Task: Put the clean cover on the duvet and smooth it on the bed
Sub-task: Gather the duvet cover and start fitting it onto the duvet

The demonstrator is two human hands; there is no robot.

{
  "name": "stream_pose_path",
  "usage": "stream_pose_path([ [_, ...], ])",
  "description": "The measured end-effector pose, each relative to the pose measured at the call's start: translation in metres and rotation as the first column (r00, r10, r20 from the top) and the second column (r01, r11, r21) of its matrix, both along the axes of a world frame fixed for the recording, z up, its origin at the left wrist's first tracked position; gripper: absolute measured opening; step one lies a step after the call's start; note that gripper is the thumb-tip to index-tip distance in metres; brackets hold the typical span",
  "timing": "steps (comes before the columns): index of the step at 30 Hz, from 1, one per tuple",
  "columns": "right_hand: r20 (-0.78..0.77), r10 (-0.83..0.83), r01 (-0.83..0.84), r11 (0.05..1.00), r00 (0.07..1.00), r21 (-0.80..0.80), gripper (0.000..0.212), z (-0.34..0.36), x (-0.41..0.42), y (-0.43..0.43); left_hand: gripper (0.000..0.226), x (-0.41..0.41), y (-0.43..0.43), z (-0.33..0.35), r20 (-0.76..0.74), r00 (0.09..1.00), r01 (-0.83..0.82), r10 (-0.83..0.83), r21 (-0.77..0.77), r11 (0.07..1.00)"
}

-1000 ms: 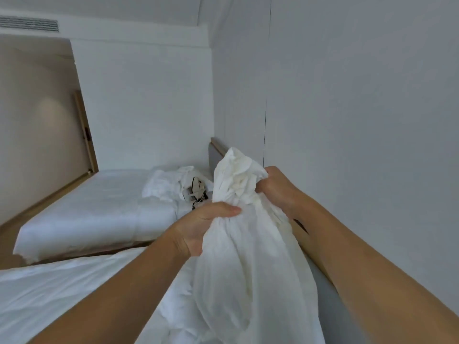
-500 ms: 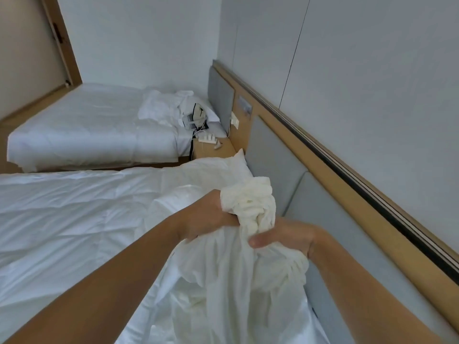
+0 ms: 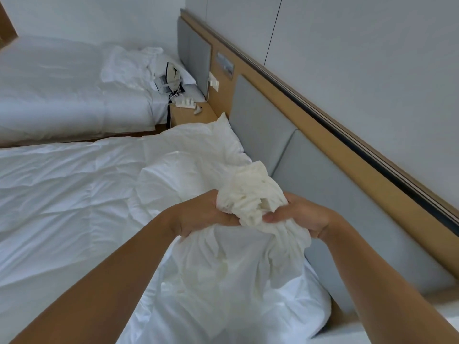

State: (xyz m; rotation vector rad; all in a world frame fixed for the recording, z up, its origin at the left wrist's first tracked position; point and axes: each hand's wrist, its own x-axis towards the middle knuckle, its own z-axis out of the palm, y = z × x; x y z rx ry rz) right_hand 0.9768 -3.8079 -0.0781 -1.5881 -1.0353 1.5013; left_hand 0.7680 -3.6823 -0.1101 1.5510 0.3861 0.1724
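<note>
A bunched white duvet cover [image 3: 250,199] is gathered into a crumpled knot near the head of the near bed [image 3: 62,194]. My left hand [image 3: 201,214] grips the left side of the bunch and my right hand [image 3: 298,217] grips the right side. Below my hands the cover hangs in loose folds [image 3: 223,269] down onto the bed. A white quilted duvet [image 3: 74,184] lies spread over the mattress to the left. Whether a duvet corner is inside the bunch is hidden.
A grey padded headboard [image 3: 268,135] with a wooden rail runs along the wall at right. A wooden nightstand [image 3: 193,114] with a power strip stands between the beds. The far bed [image 3: 62,95] holds rumpled linen and a dark-and-white item.
My hands have come down with the bunched cover from in front of the wall to just above the bed. The view has tilted downward onto the near bed.
</note>
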Motion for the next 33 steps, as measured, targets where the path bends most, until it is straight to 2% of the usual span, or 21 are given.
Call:
stream_pose_path([
  [5,0.019,-0.045,0.045,0.999,0.999,0.017,0.068,-0.009,0.006,-0.005,0.063,0.001,-0.021,-0.011,-0.033,0.996,0.073,-0.078,-0.14,0.988],
  [8,-0.051,-0.099,0.101,0.994,0.994,0.045,0.064,-0.019,0.014,-0.008,0.063,0.011,-0.039,-0.022,0.008,1.0,-0.02,0.023,-0.243,0.97],
  [11,-0.12,-0.133,0.141,0.988,0.984,0.06,0.057,-0.031,0.025,-0.012,0.058,0.026,-0.057,-0.027,0.029,0.993,-0.105,0.118,-0.277,0.955],
  [15,-0.141,-0.17,0.182,0.98,0.975,0.083,0.061,-0.045,0.044,-0.021,0.065,0.047,-0.07,-0.026,-0.079,0.971,-0.237,0.224,-0.344,0.908],
  [19,-0.133,-0.187,0.2,0.975,0.973,0.098,0.069,-0.054,0.065,-0.025,0.044,0.063,-0.075,-0.008,-0.182,0.983,-0.076,0.022,-0.295,0.952],
  [21,-0.145,-0.172,0.191,0.974,0.974,0.126,0.055,-0.055,0.077,-0.025,0.045,0.074,-0.075,-0.002,-0.268,0.961,0.007,-0.071,-0.233,0.972],
  [24,-0.157,-0.093,0.115,0.984,0.983,0.139,0.034,-0.056,0.097,-0.03,0.044,0.092,-0.078,0.001,-0.335,0.932,0.095,-0.142,-0.151,0.984],
  [26,-0.152,-0.068,0.087,0.988,0.986,0.127,0.038,-0.06,0.111,-0.034,0.044,0.104,-0.082,0.0,-0.301,0.949,0.065,-0.094,-0.105,0.992],
  [28,-0.147,-0.034,0.049,0.994,0.989,0.097,0.048,-0.062,0.124,-0.037,0.046,0.115,-0.084,-0.003,-0.211,0.977,-0.041,0.021,-0.092,0.995],
  [30,-0.128,0.112,-0.107,0.993,0.985,0.044,0.057,-0.057,0.137,-0.041,0.048,0.124,-0.084,-0.008,-0.128,0.976,-0.195,0.178,-0.139,0.971],
  [33,-0.057,0.412,-0.415,0.909,0.909,-0.045,0.056,-0.044,0.147,-0.047,0.044,0.136,-0.087,-0.02,-0.055,0.947,-0.32,0.316,-0.243,0.916],
])
